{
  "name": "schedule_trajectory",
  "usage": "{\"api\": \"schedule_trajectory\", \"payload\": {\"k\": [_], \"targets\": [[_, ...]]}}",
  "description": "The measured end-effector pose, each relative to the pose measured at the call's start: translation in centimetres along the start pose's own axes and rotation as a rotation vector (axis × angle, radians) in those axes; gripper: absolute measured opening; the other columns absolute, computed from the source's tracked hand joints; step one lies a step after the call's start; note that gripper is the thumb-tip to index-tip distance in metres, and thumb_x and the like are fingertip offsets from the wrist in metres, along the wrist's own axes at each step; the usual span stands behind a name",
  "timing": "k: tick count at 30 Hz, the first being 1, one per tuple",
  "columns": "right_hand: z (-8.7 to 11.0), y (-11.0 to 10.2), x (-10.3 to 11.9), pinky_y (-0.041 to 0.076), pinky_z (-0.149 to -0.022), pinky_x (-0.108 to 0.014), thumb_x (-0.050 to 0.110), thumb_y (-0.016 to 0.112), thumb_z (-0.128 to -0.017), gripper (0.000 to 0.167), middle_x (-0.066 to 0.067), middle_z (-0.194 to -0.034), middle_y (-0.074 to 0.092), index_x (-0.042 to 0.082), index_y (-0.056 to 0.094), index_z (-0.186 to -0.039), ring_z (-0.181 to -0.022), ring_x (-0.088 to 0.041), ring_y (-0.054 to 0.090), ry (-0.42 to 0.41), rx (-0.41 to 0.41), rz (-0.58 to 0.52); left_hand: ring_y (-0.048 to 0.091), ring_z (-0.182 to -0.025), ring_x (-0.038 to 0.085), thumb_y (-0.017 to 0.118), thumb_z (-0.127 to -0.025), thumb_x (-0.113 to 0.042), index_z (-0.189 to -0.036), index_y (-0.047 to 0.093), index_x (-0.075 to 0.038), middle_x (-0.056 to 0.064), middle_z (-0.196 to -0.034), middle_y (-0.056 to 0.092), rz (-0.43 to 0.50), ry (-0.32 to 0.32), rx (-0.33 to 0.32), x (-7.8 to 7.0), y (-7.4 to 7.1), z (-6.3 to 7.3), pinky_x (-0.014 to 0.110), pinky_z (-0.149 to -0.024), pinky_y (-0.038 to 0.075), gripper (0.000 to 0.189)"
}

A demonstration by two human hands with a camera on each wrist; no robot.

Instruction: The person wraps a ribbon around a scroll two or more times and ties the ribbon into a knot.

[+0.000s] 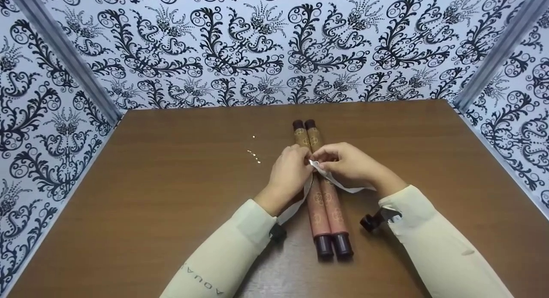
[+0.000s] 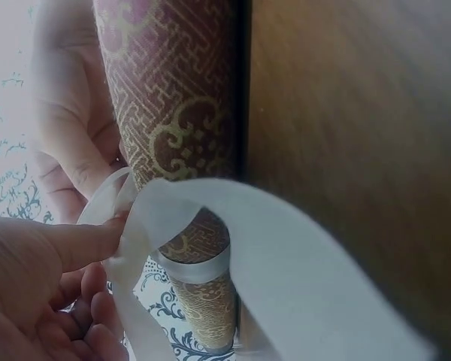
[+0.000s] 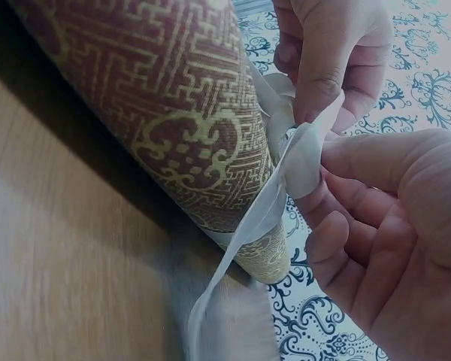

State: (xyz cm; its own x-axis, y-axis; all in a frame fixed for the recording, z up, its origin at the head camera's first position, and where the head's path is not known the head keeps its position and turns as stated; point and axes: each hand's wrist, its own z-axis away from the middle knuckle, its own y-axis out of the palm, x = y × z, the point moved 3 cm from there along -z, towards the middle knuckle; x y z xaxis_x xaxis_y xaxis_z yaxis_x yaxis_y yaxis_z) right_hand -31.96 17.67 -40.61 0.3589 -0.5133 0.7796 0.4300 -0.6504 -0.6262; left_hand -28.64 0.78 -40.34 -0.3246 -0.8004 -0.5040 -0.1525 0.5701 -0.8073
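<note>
Two rolled scrolls (image 1: 318,210) lie side by side on the table, brocade-covered in pink fading to gold, with dark knobs at both ends. A white ribbon (image 2: 293,256) wraps round them near the middle, its loose tails trailing to either side. Over the scrolls, my left hand (image 1: 290,171) pinches the ribbon between thumb and fingers. My right hand (image 1: 349,163) meets it there, thumb and forefinger gripping a folded loop of ribbon (image 3: 304,162). In the left wrist view, a ribbon band (image 2: 198,269) circles the scroll just beyond the fingers.
The brown wooden table (image 1: 180,186) reaches back to a wall (image 1: 240,45) papered in black and white scrollwork. Small bright specks (image 1: 254,155) show on the tabletop left of the scrolls. Dark wrist cameras (image 1: 371,222) stick out below both sleeves.
</note>
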Motion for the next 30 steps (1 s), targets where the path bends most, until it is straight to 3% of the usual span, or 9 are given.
{"api": "schedule_trajectory", "payload": {"k": [6, 10, 13, 17, 20, 24, 30], "targets": [[-0.1, -0.6, 0.0, 0.054, -0.09, -0.031, 0.008, 0.069, -0.098, 0.022, -0.01, -0.111, 0.077, 0.009, 0.077, -0.118, -0.102, -0.021, 0.069, -0.012, -0.081, 0.008, 0.057, -0.095, 0.022, 0.082, -0.087, -0.015, -0.103, 0.074, -0.012, 0.004, -0.099, 0.065, 0.012, 0.036, -0.003, 0.3, -0.4, -0.1, 0.035, -0.081, 0.052, 0.019], [-0.2, -0.9, -0.1, 0.052, -0.091, -0.03, 0.008, 0.069, -0.098, 0.018, -0.009, -0.108, 0.078, 0.009, 0.079, -0.112, -0.103, -0.021, 0.068, -0.028, -0.128, 0.021, 0.056, -0.101, 0.026, 0.08, -0.087, -0.011, -0.11, 0.072, -0.01, 0.009, -0.106, 0.067, 0.111, 0.031, 0.019, 0.7, -1.2, -0.4, 0.039, -0.09, 0.05, 0.024], [-0.2, -1.0, -0.1, 0.051, -0.095, -0.034, 0.009, 0.069, -0.098, 0.016, -0.008, -0.108, 0.078, 0.01, 0.08, -0.11, -0.105, -0.022, 0.068, -0.012, -0.127, 0.004, 0.057, -0.106, 0.029, 0.07, -0.088, -0.003, -0.112, 0.073, -0.007, 0.012, -0.111, 0.068, 0.2, 0.004, -0.005, 1.3, -1.7, -0.7, 0.041, -0.095, 0.049, 0.025], [-0.2, -0.9, -0.1, 0.05, -0.096, -0.037, 0.011, 0.069, -0.098, 0.015, -0.007, -0.107, 0.078, 0.011, 0.08, -0.109, -0.105, -0.022, 0.067, 0.017, -0.124, -0.015, 0.057, -0.119, 0.035, 0.059, -0.093, -0.004, -0.123, 0.07, -0.004, 0.016, -0.121, 0.066, 0.308, -0.118, -0.048, 2.7, -2.1, -1.1, 0.045, -0.104, 0.047, 0.032], [-0.2, -0.9, -0.2, 0.05, -0.096, -0.037, 0.011, 0.069, -0.098, 0.015, -0.008, -0.107, 0.077, 0.011, 0.079, -0.109, -0.104, -0.022, 0.066, 0.031, -0.124, -0.019, 0.058, -0.126, 0.036, 0.057, -0.1, -0.014, -0.137, 0.06, -0.001, 0.02, -0.131, 0.063, 0.424, -0.249, -0.002, 3.9, -1.8, -1.2, 0.046, -0.108, 0.047, 0.039], [-0.1, -0.9, -0.1, 0.049, -0.097, -0.038, 0.012, 0.069, -0.098, 0.014, -0.008, -0.107, 0.077, 0.011, 0.079, -0.108, -0.105, -0.022, 0.066, 0.042, -0.123, -0.029, 0.064, -0.119, 0.03, 0.057, -0.105, -0.021, -0.142, 0.054, 0.003, 0.021, -0.132, 0.065, 0.589, -0.344, 0.067, 4.8, -1.3, -1.2, 0.041, -0.101, 0.052, 0.044], [-0.1, -0.9, -0.2, 0.05, -0.095, -0.034, 0.012, 0.07, -0.098, 0.013, -0.009, -0.105, 0.076, 0.01, 0.079, -0.107, -0.102, -0.021, 0.066, 0.035, -0.127, -0.04, 0.06, -0.085, 0.016, 0.062, -0.102, -0.009, -0.115, 0.071, 0.004, 0.012, -0.099, 0.071, 0.669, -0.319, -0.01, 4.8, -1.7, -1.1, 0.024, -0.074, 0.049, 0.021]]}}
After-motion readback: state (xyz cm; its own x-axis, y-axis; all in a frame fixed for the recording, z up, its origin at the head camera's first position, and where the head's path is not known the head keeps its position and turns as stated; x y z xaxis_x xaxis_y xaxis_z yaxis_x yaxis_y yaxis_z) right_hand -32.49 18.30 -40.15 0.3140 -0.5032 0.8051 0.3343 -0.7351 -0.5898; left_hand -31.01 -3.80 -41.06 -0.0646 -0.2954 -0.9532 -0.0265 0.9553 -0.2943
